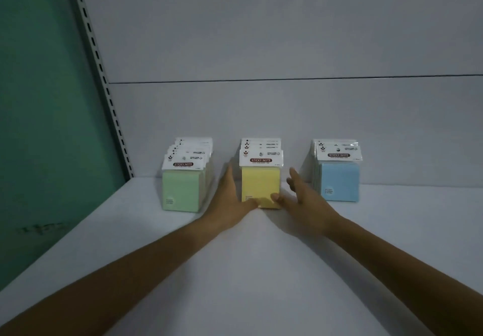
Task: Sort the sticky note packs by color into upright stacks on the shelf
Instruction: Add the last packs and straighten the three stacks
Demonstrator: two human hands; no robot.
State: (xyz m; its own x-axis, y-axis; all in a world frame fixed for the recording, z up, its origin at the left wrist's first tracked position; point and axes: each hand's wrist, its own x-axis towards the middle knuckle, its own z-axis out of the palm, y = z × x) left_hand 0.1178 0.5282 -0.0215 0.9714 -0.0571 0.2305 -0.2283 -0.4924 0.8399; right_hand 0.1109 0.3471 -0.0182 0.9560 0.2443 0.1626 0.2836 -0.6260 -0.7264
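upright row of yellow sticky note packs [260, 184] on white shelf [235, 270], flanked by open left hand [230, 197] and open right hand [303, 199], thumbs touching its front pack. green pack row [183, 192] outside left hand; blue pack row [339, 185] outside right.

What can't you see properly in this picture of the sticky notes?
Head view only:
- Small print on the white header cards: too small and blurred.
- Packs behind the front green pack, yellow pack and blue pack: mostly hidden, so no exact count.
- Yellow pack's bottom corners: covered by the left hand and right hand.
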